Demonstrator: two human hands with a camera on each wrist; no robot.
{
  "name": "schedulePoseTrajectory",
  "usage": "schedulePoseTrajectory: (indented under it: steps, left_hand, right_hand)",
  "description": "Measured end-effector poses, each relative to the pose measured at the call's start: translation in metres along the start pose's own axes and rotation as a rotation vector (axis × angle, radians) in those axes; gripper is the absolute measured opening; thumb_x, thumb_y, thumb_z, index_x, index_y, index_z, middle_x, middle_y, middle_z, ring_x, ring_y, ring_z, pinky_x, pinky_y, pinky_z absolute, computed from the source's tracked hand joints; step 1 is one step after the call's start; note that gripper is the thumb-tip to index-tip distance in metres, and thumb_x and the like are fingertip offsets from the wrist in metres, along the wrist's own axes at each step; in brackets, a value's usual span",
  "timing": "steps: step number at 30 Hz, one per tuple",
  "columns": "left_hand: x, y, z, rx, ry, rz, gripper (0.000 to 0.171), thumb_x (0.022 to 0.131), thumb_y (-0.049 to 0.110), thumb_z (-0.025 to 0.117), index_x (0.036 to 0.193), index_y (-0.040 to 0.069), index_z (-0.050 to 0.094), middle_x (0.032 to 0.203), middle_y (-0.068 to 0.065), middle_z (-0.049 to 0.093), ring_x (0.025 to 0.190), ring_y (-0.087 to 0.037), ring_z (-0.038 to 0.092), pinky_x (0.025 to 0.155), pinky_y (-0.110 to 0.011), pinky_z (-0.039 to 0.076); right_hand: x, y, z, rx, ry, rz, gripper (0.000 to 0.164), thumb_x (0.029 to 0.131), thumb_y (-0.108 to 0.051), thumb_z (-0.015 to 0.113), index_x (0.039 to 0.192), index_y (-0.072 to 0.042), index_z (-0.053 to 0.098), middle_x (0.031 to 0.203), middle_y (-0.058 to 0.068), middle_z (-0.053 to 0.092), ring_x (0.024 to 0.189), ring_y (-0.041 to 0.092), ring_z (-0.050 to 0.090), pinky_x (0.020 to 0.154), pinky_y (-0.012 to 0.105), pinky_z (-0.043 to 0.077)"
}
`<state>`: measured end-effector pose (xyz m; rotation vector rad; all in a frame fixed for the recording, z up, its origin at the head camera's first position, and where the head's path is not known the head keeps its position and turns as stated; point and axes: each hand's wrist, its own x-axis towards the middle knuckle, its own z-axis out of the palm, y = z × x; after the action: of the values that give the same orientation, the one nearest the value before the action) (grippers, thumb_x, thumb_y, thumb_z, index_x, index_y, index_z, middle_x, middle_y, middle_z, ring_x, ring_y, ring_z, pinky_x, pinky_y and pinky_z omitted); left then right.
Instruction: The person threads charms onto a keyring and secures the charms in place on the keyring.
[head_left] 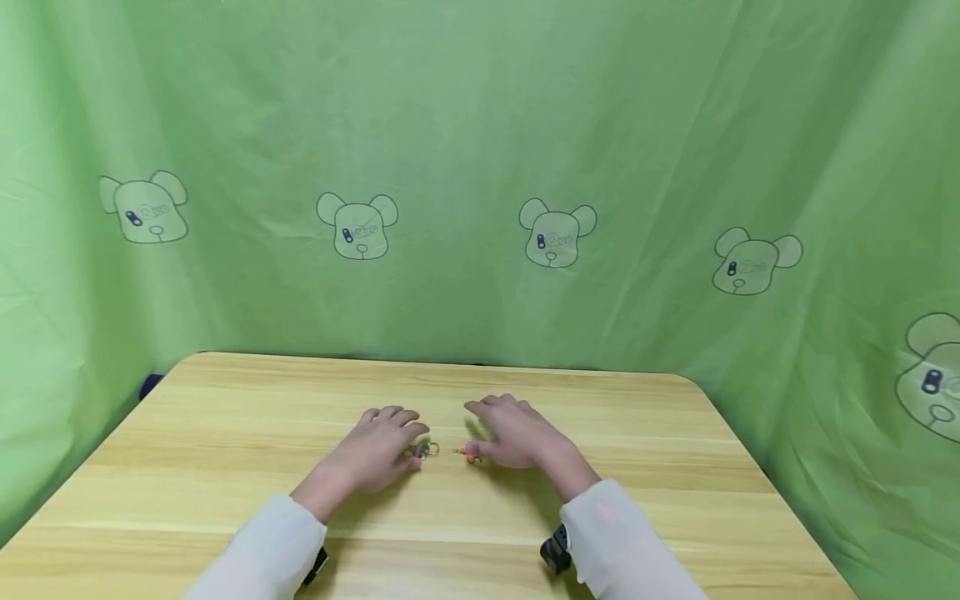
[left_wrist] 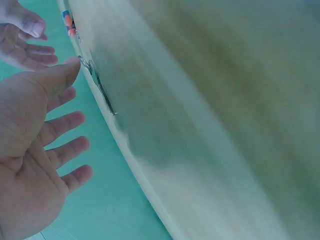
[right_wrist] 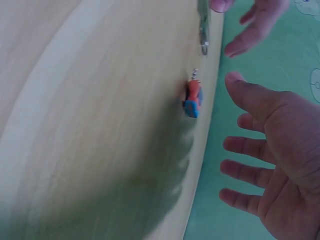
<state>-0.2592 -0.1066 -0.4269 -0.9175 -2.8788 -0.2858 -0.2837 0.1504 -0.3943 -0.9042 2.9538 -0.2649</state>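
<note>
My left hand hovers over the wooden table with its fingers spread, beside a small metal ring with thin metal pieces on it. In the left wrist view the thumb overlaps one end of these metal pieces, and nothing lies in the palm. To the right, my right hand has its fingers extended above a small orange-red and blue figure charm with a short chain. The charm lies on the table, its chain pointing toward the ring. Part of the ring's bunch is hidden by the left hand in the head view.
The light wooden table has rounded far corners. Behind it and along both sides hangs a green curtain printed with bear heads. A dark device is on the right wrist, below the pale sleeve.
</note>
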Motion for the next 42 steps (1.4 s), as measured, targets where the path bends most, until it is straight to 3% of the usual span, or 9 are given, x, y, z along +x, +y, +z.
schedulePoseTrajectory:
  steps: [4, 8, 12, 18, 28, 32, 36, 42]
  left_hand:
    - [0.006, 0.001, 0.002, -0.009, 0.012, 0.038, 0.042, 0.094, 0.034, 0.074, 0.130, 0.014, 0.067, 0.137, -0.009, 0.063, 0.129, -0.032, 0.054, 0.109, -0.055, 0.039]
    - [0.012, 0.001, 0.003, -0.056, 0.001, 0.037, 0.029, 0.093, 0.030, 0.076, 0.117, 0.014, 0.073, 0.117, -0.004, 0.068, 0.108, -0.025, 0.058, 0.095, -0.049, 0.046]
    - [0.016, 0.002, 0.005, -0.160, -0.029, 0.016, 0.017, 0.092, 0.024, 0.077, 0.104, 0.013, 0.075, 0.100, 0.000, 0.066, 0.093, -0.020, 0.055, 0.085, -0.044, 0.047]
    - [0.021, -0.001, 0.008, -0.297, -0.061, 0.007, 0.009, 0.093, 0.016, 0.077, 0.098, 0.011, 0.073, 0.091, 0.001, 0.064, 0.088, -0.017, 0.056, 0.083, -0.043, 0.050]
    - [0.027, -0.007, 0.009, -0.473, -0.093, 0.045, 0.003, 0.092, 0.007, 0.076, 0.093, 0.008, 0.073, 0.078, 0.005, 0.065, 0.071, -0.008, 0.057, 0.070, -0.029, 0.050]
    - [0.028, -0.009, 0.008, -0.489, -0.109, 0.047, 0.005, 0.091, 0.005, 0.076, 0.091, 0.008, 0.073, 0.074, 0.005, 0.064, 0.067, -0.006, 0.056, 0.066, -0.027, 0.049]
    - [0.030, -0.009, 0.008, -0.485, -0.112, 0.058, 0.005, 0.091, 0.005, 0.076, 0.090, 0.009, 0.074, 0.074, 0.005, 0.065, 0.067, -0.006, 0.055, 0.065, -0.026, 0.048]
    - [0.033, -0.008, 0.012, -0.473, -0.115, 0.049, 0.009, 0.092, 0.004, 0.075, 0.086, 0.010, 0.073, 0.074, 0.006, 0.064, 0.068, -0.006, 0.054, 0.065, -0.025, 0.048]
  right_hand:
    - [0.004, 0.000, 0.003, -0.019, -0.007, -0.037, 0.062, 0.094, -0.043, 0.074, 0.143, -0.008, 0.058, 0.137, 0.014, 0.062, 0.124, 0.035, 0.058, 0.106, 0.055, 0.045]
    - [0.009, 0.000, 0.008, -0.021, -0.008, -0.079, 0.053, 0.094, -0.038, 0.076, 0.136, -0.008, 0.065, 0.124, 0.009, 0.067, 0.111, 0.026, 0.063, 0.097, 0.046, 0.052]
    - [0.013, 0.000, 0.013, -0.022, -0.021, -0.106, 0.046, 0.093, -0.034, 0.077, 0.130, -0.008, 0.068, 0.110, 0.005, 0.069, 0.093, 0.016, 0.059, 0.085, 0.039, 0.053]
    - [0.019, -0.001, 0.019, -0.037, -0.037, -0.156, 0.029, 0.094, -0.031, 0.077, 0.114, -0.011, 0.073, 0.092, -0.002, 0.063, 0.079, 0.012, 0.053, 0.072, 0.031, 0.048]
    - [0.023, -0.007, 0.025, -0.001, -0.021, -0.173, 0.008, 0.094, -0.020, 0.075, 0.091, -0.012, 0.073, 0.085, -0.005, 0.063, 0.077, 0.010, 0.056, 0.072, 0.029, 0.052]
    - [0.025, -0.009, 0.025, 0.007, -0.024, -0.153, 0.008, 0.094, -0.012, 0.074, 0.086, -0.014, 0.073, 0.083, -0.007, 0.064, 0.077, 0.009, 0.059, 0.074, 0.028, 0.054]
    - [0.026, -0.012, 0.024, -0.041, -0.037, -0.126, 0.012, 0.095, -0.009, 0.073, 0.085, -0.015, 0.071, 0.083, -0.008, 0.062, 0.079, 0.010, 0.059, 0.075, 0.028, 0.054]
    - [0.027, -0.015, 0.026, -0.182, -0.077, -0.105, 0.011, 0.101, -0.016, 0.064, 0.091, -0.016, 0.069, 0.088, -0.005, 0.061, 0.088, 0.017, 0.057, 0.082, 0.040, 0.053]
